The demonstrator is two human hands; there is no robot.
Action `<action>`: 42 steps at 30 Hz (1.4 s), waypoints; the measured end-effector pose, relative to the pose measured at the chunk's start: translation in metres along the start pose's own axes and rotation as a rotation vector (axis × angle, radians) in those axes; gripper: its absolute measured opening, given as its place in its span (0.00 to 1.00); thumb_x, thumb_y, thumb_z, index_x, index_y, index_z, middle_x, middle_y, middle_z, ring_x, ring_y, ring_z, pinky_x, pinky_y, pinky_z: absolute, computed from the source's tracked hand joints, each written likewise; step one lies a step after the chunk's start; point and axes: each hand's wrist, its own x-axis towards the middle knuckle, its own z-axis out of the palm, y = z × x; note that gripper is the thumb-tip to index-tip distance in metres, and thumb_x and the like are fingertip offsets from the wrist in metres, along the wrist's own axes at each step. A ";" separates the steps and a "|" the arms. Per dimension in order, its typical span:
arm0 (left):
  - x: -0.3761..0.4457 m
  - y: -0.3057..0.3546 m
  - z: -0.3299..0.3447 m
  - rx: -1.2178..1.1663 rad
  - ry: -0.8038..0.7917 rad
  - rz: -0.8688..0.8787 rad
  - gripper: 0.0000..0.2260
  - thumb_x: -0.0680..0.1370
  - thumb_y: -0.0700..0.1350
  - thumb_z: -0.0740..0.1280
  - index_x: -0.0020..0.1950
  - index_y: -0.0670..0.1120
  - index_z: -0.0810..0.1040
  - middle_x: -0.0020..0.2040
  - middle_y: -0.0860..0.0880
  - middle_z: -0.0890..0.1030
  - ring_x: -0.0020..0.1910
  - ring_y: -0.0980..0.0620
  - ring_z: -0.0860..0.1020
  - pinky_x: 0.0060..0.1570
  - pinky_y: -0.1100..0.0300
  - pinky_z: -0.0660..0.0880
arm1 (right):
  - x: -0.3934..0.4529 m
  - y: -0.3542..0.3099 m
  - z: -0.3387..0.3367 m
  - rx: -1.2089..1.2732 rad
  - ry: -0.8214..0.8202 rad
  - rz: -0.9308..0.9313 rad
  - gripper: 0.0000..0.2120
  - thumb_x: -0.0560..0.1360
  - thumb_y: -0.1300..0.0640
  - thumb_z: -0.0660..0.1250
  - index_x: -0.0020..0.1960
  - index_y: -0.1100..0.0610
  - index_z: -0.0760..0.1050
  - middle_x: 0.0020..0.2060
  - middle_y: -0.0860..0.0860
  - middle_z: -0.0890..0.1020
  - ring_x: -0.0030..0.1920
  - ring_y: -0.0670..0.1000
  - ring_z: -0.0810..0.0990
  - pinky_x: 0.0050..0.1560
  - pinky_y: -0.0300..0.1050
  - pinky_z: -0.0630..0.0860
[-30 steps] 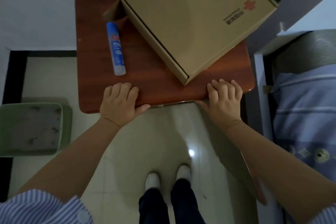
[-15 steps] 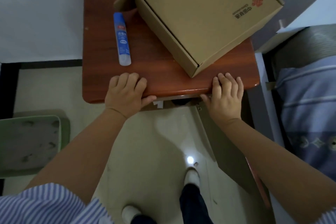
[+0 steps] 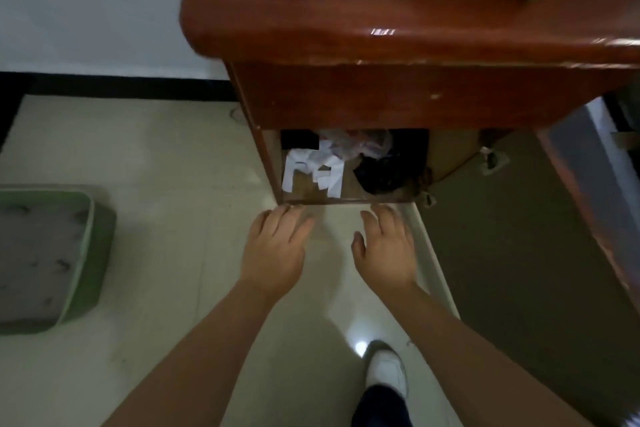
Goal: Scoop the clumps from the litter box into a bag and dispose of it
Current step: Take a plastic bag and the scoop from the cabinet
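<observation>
Litter box (image 3: 74, 255) sits on the pale floor (image 3: 166, 156) at the far left, partly cut off by the edge of view, well apart from both hands. It is a green tray with rounded corners, filled with grey litter that shows several small dark marks on its surface; whether those are clumps is too blurred to tell.

A second ago both hands gripped the front edge of the red-brown tabletop (image 3: 346, 10), where a cardboard box and a blue tube lay. Now the hands have let go and dropped low in front of the cabinet, and the view has sunk with them, so that the tabletop fills the upper part and the open compartment (image 3: 349, 166) beneath it shows. The tube is out of sight but for a pale round end at the top edge.

The left hand (image 3: 273, 250) and the right hand (image 3: 386, 253) hang side by side, palms down, just short of the compartment's lower edge, holding nothing. On both hands the fingers are straight and loosely spread.

Inside the compartment lie white paper scraps (image 3: 311, 170), a crumpled clear plastic bag (image 3: 360, 142) behind them, and something black (image 3: 384, 173) to the right. The door (image 3: 585, 198) stands swung open on the right. One white shoe (image 3: 386, 371) is planted on the floor below the right forearm.
</observation>
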 end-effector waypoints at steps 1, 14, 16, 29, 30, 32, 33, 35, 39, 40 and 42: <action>-0.008 -0.007 0.021 0.011 -0.026 0.005 0.19 0.66 0.38 0.56 0.54 0.42 0.77 0.51 0.42 0.82 0.53 0.44 0.70 0.53 0.51 0.66 | 0.000 0.003 0.026 -0.011 -0.030 -0.011 0.21 0.67 0.53 0.55 0.47 0.63 0.81 0.45 0.60 0.83 0.47 0.60 0.83 0.46 0.55 0.80; 0.010 -0.093 0.156 0.376 -0.064 0.137 0.24 0.55 0.42 0.80 0.49 0.39 0.84 0.55 0.40 0.82 0.60 0.41 0.77 0.64 0.48 0.68 | 0.127 0.070 0.192 -0.191 0.108 -0.060 0.19 0.65 0.57 0.73 0.53 0.64 0.78 0.46 0.63 0.81 0.47 0.65 0.81 0.46 0.55 0.77; 0.014 -0.100 0.157 0.367 -0.098 0.171 0.25 0.54 0.43 0.81 0.48 0.39 0.84 0.54 0.41 0.83 0.59 0.43 0.78 0.63 0.50 0.69 | 0.146 0.076 0.194 -0.167 0.142 -0.015 0.25 0.64 0.57 0.75 0.58 0.64 0.75 0.52 0.65 0.79 0.53 0.66 0.79 0.51 0.59 0.75; 0.006 -0.064 0.180 0.037 -0.091 -0.010 0.30 0.60 0.36 0.78 0.61 0.38 0.76 0.57 0.37 0.79 0.60 0.37 0.76 0.56 0.42 0.75 | 0.156 0.085 0.179 0.437 0.245 0.090 0.09 0.75 0.65 0.63 0.50 0.66 0.79 0.46 0.64 0.81 0.47 0.60 0.79 0.45 0.45 0.71; 0.006 -0.058 0.185 -0.076 -0.099 -0.064 0.34 0.62 0.35 0.77 0.66 0.40 0.70 0.61 0.36 0.76 0.62 0.35 0.75 0.54 0.41 0.76 | 0.141 0.083 0.176 0.512 0.199 0.018 0.08 0.74 0.66 0.64 0.49 0.67 0.80 0.44 0.64 0.82 0.45 0.58 0.79 0.45 0.42 0.71; 0.009 -0.048 0.193 -0.226 -0.092 -0.075 0.37 0.67 0.38 0.75 0.71 0.48 0.59 0.69 0.35 0.68 0.67 0.33 0.68 0.58 0.41 0.73 | 0.109 0.082 0.173 0.608 0.021 -0.133 0.07 0.73 0.65 0.67 0.48 0.67 0.81 0.40 0.62 0.82 0.41 0.46 0.77 0.42 0.31 0.70; 0.012 -0.046 0.198 -0.245 -0.087 -0.026 0.35 0.69 0.40 0.73 0.70 0.50 0.59 0.70 0.37 0.65 0.69 0.33 0.65 0.60 0.41 0.70 | 0.095 0.084 0.174 0.662 -0.094 -0.177 0.08 0.73 0.63 0.67 0.48 0.65 0.82 0.39 0.59 0.81 0.39 0.42 0.76 0.40 0.27 0.69; 0.019 -0.041 0.205 -0.224 -0.097 0.100 0.19 0.71 0.44 0.64 0.62 0.50 0.73 0.66 0.42 0.68 0.66 0.34 0.68 0.60 0.41 0.70 | 0.076 0.091 0.172 0.762 -0.306 -0.158 0.07 0.74 0.64 0.67 0.48 0.58 0.82 0.35 0.50 0.81 0.37 0.37 0.76 0.38 0.25 0.69; 0.017 -0.035 0.208 -0.375 -0.301 -0.032 0.21 0.70 0.48 0.52 0.42 0.37 0.80 0.41 0.40 0.82 0.43 0.40 0.82 0.41 0.60 0.73 | 0.074 0.117 0.169 0.780 -0.382 -0.006 0.11 0.74 0.70 0.64 0.51 0.60 0.80 0.36 0.44 0.83 0.34 0.32 0.78 0.40 0.24 0.72; 0.018 -0.031 0.203 -0.417 -0.299 -0.161 0.25 0.71 0.52 0.49 0.43 0.35 0.79 0.40 0.37 0.81 0.40 0.40 0.80 0.38 0.60 0.69 | 0.082 0.122 0.168 0.722 -0.359 0.014 0.09 0.75 0.69 0.64 0.52 0.65 0.80 0.40 0.50 0.83 0.36 0.35 0.78 0.41 0.23 0.72; 0.026 -0.035 0.201 -0.278 -0.248 -0.383 0.23 0.77 0.52 0.50 0.51 0.35 0.76 0.44 0.35 0.81 0.43 0.38 0.79 0.39 0.56 0.68 | 0.106 0.125 0.171 0.561 -0.312 -0.015 0.09 0.76 0.65 0.63 0.52 0.67 0.80 0.46 0.56 0.82 0.44 0.46 0.79 0.41 0.23 0.70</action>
